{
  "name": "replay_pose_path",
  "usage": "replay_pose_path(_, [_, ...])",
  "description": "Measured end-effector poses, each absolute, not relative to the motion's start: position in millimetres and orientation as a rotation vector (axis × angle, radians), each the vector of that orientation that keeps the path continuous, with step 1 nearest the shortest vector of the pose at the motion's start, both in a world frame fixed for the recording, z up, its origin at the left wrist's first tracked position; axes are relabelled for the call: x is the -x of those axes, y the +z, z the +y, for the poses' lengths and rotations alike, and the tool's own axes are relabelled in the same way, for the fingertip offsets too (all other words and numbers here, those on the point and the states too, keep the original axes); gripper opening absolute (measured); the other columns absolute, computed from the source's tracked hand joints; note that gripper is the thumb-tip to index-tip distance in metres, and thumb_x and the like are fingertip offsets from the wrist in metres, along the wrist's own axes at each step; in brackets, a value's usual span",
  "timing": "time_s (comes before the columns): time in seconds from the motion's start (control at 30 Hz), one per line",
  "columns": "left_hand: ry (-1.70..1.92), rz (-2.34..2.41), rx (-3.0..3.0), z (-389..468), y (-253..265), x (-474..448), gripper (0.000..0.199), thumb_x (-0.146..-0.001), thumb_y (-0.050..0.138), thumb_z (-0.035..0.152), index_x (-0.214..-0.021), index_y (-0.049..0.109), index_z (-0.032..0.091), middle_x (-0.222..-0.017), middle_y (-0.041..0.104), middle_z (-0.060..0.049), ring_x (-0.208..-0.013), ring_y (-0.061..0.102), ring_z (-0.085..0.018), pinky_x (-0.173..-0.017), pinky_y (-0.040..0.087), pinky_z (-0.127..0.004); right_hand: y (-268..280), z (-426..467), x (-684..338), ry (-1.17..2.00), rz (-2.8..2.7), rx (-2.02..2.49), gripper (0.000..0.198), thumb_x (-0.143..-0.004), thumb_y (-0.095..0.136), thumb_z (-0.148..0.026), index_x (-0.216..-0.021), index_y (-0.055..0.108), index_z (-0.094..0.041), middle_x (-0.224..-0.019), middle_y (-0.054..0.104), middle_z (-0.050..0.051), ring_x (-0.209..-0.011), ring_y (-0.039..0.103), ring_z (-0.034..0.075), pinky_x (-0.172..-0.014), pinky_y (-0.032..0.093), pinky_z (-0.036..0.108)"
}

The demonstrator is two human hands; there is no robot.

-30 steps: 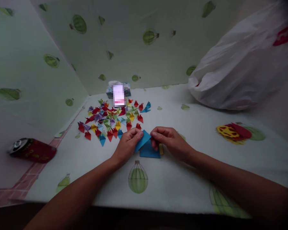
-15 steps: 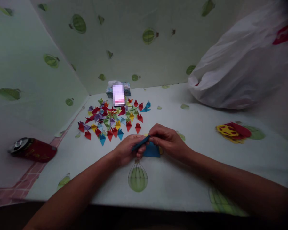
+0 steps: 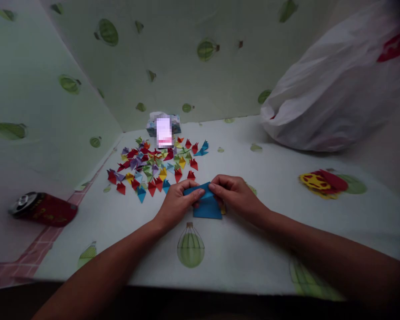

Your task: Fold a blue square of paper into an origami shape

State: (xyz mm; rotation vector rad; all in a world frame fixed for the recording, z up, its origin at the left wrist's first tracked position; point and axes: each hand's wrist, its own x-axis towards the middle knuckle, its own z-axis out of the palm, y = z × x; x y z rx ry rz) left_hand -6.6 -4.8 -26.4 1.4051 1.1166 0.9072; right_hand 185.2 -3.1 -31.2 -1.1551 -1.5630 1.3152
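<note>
1. While both hands are working over the table (image 3: pixel 253 262) in the head view, the left hand (image 3: pixel 177 201) is pinching the left part of a blue sheet (image 3: pixel 204 186), thumb on top.
2. Right hand (image 3: pixel 234 192) is gripping the sheet's right end, thumb against fingers; the hands are sitting close together.
3. Sheet is hovering just above blue paper (image 3: pixel 207 211), which is lying on the table; a yellow bit (image 3: pixel 223 210) is peeking out at its right edge.
4. Multicoloured folded pieces (image 3: pixel 155 170) are lying scattered beyond the left hand.
5. Behind them, a pixelated lit screen (image 3: pixel 164 132) is standing before a tissue box (image 3: pixel 177 123).
6. Can (image 3: pixel 48 210) is sitting far left; bag (image 3: pixel 320 102) is resting back right; yellow-and-red cutouts (image 3: pixel 322 183) are lying well right of the right hand.
</note>
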Motion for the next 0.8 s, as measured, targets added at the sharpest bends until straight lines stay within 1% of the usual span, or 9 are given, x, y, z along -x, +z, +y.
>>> replay_pose_path(0.13, [0.892, 1.119, -1.379, -6, -25, 5, 0.026, -0.082, 0.073, 0.040, -0.076, 0.065, 0.016, -0.061, 0.059, 0.003, -0.056, 0.053, -0.010, -0.058, 0.042, -0.023, -33, -2, -185, 1.336, -1.554, 1.135, 0.033, -0.090, 0.059, -0.045, -0.067, 0.054, -0.020, -0.054, 0.052, -0.003, -0.049, 0.048, 0.011, -0.048, 0.040, 0.025])
replay_pose_path(0.23, [0.929, 1.125, -1.352, -5, -27, 6, 0.029, -0.083, 0.071, 0.043, -0.077, 0.065, 0.016, -0.061, 0.059, 0.002, -0.056, 0.053, -0.011, -0.058, 0.043, -0.024, -32, -2, -186, 1.359, -1.514, 1.092, 0.039, -0.091, 0.056, -0.050, -0.067, 0.053, -0.020, -0.060, 0.054, -0.002, -0.050, 0.049, 0.010, -0.049, 0.041, 0.025])
replay_pose_path(0.3, [0.971, 1.141, -1.342, -5, -28, 6, 0.029, -0.083, 0.072, 0.044, -0.079, 0.066, 0.015, -0.061, 0.059, 0.002, -0.057, 0.053, -0.011, -0.059, 0.044, -0.024, -31, -2, -186, 1.418, -1.503, 1.077, 0.038, -0.089, 0.058, -0.053, -0.071, 0.055, -0.020, -0.063, 0.054, -0.002, -0.051, 0.050, 0.010, -0.049, 0.042, 0.025])
replay_pose_path(0.4, [1.010, 1.164, -1.337, -4, -31, 7, 0.029, -0.083, 0.072, 0.043, -0.080, 0.067, 0.015, -0.062, 0.059, 0.002, -0.057, 0.053, -0.011, -0.060, 0.044, -0.024, -31, -3, -185, 1.520, -1.529, 1.093, 0.031, -0.083, 0.067, -0.049, -0.077, 0.059, -0.019, -0.058, 0.053, -0.003, -0.050, 0.049, 0.011, -0.048, 0.040, 0.024])
replay_pose_path(0.47, [1.008, 1.157, -1.337, -4, -31, 7, 0.029, -0.084, 0.072, 0.043, -0.079, 0.066, 0.015, -0.063, 0.059, 0.002, -0.057, 0.052, -0.010, -0.059, 0.043, -0.023, -32, -3, -184, 1.540, -1.534, 1.102, 0.029, -0.082, 0.067, -0.045, -0.074, 0.058, -0.018, -0.055, 0.053, -0.004, -0.050, 0.048, 0.010, -0.048, 0.038, 0.023])
replay_pose_path(0.57, [0.986, 1.115, -1.341, -4, -32, 7, 0.031, -0.085, 0.070, 0.044, -0.075, 0.064, 0.015, -0.064, 0.059, 0.002, -0.058, 0.050, -0.010, -0.059, 0.041, -0.023, -34, -2, -183, 1.496, -1.523, 1.117, 0.031, -0.083, 0.065, -0.044, -0.069, 0.056, -0.018, -0.054, 0.054, -0.003, -0.050, 0.048, 0.010, -0.048, 0.038, 0.023])
replay_pose_path(0.67, [0.960, 1.094, -1.334, -3, -33, 6, 0.034, -0.084, 0.069, 0.046, -0.072, 0.060, 0.015, -0.065, 0.057, 0.002, -0.060, 0.049, -0.010, -0.059, 0.039, -0.023, -35, -1, -183, 1.459, -1.504, 1.143, 0.032, -0.083, 0.066, -0.045, -0.070, 0.057, -0.018, -0.055, 0.054, -0.003, -0.049, 0.048, 0.010, -0.047, 0.039, 0.023])
replay_pose_path(0.8, [0.881, 1.084, -1.343, -3, -36, 5, 0.034, -0.080, 0.073, 0.044, -0.071, 0.058, 0.015, -0.065, 0.055, 0.002, -0.060, 0.046, -0.009, -0.058, 0.036, -0.023, -35, -1, -183, 1.443, -1.451, 1.152, 0.033, -0.083, 0.067, -0.047, -0.069, 0.056, -0.019, -0.058, 0.054, -0.003, -0.048, 0.050, 0.010, -0.047, 0.041, 0.024])
